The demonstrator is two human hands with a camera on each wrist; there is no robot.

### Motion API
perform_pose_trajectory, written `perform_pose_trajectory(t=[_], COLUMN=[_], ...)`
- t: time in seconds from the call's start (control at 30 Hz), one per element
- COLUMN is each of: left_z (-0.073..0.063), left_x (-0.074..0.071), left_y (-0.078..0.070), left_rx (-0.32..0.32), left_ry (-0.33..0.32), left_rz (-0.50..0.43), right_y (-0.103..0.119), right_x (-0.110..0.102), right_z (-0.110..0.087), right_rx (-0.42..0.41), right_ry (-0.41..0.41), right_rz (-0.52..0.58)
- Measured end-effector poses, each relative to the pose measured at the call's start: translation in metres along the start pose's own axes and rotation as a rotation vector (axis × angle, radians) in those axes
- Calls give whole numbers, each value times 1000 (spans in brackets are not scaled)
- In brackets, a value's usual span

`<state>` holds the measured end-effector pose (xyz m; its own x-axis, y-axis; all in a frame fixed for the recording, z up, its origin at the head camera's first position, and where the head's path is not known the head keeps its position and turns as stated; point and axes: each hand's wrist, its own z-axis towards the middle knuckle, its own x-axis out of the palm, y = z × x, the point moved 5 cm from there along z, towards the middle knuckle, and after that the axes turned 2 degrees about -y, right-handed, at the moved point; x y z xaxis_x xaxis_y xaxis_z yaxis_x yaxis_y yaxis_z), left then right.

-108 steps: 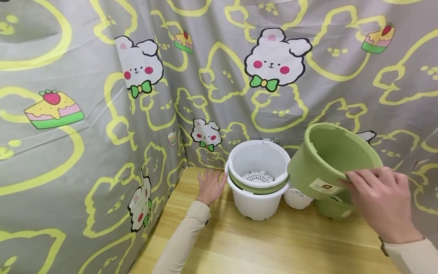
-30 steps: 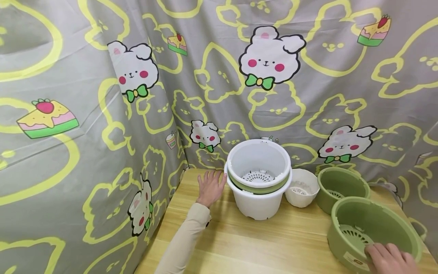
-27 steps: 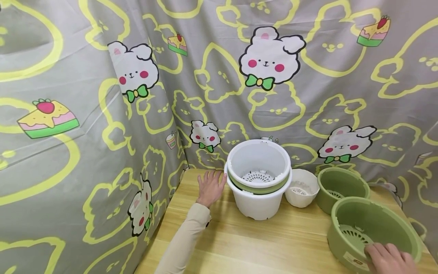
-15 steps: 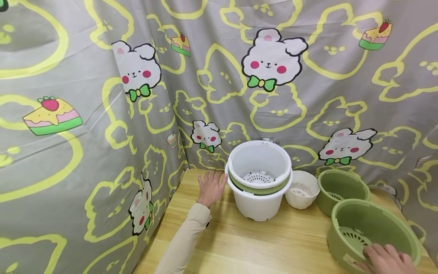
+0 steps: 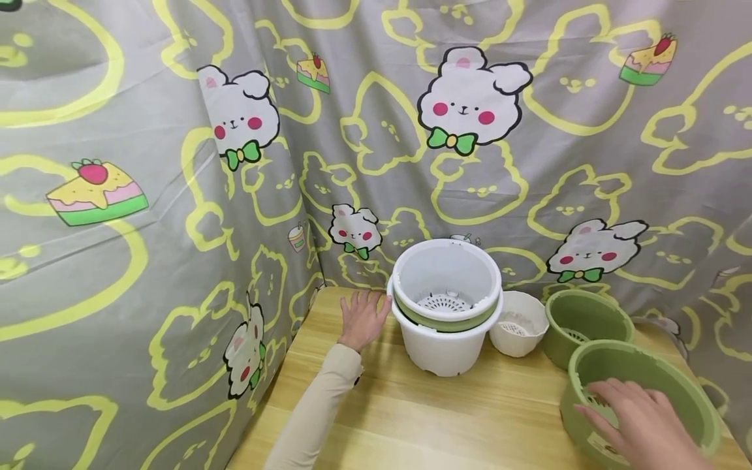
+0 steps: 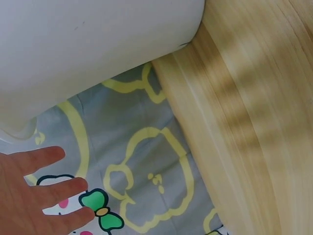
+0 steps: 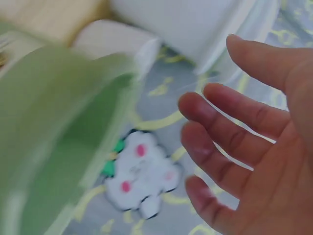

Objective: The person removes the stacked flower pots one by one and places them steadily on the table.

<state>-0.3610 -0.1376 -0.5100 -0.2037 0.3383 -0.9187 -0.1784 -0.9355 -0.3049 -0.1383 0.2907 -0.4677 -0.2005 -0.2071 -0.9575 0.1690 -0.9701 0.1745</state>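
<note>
My left hand [image 5: 363, 321] is spread with straight fingers at the left side of a stack of nested plant pots. The stack has a white pot [image 5: 449, 356] at the bottom, a green pot [image 5: 464, 324] inside it, and another white pot [image 5: 446, 271] on top with a slotted base. My right hand [image 5: 634, 414] hovers over the near-left rim of a large green pot [image 5: 670, 378] at the front right. In the right wrist view its fingers are loosely bent, with nothing between them and a gap to the green pot's rim.
Between the stack and the green pots stands a small cream faceted pot [image 5: 518, 326]. Behind the large green pot sits another green pot [image 5: 587, 320]. All rest on a wooden table [image 5: 423, 431], with a grey cartoon-print curtain [image 5: 376, 163] hanging along its back and left.
The right hand carried the large green pot from beside the stack down to the table's front right, then let go of its rim and rose. The left hand has barely moved.
</note>
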Motion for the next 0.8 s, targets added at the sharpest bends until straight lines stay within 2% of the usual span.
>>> perform_pose_trajectory(t=[0.1, 0.2, 0.33, 0.43, 0.57, 0.8], left_z=[-1, -1, 0, 0, 1, 2], left_x=[-1, -3, -4, -4, -4, -4], left_y=[-1, -1, 1, 1, 2, 2], left_rx=[3, 7, -1, -3, -2, -3], left_ry=[5, -1, -7, -4, 2, -12], left_rz=[14, 24, 29, 22, 4, -4], right_y=[23, 48, 77, 96, 117, 146], right_x=[-11, -21, -32, -37, -38, -25], right_z=[10, 21, 40, 54, 70, 98], right_rx=[-53, -109, -173, -218, -265, -325], right_ry=[-63, -170, -292, -348, -379, -345], right_rz=[62, 117, 139, 143, 164, 155])
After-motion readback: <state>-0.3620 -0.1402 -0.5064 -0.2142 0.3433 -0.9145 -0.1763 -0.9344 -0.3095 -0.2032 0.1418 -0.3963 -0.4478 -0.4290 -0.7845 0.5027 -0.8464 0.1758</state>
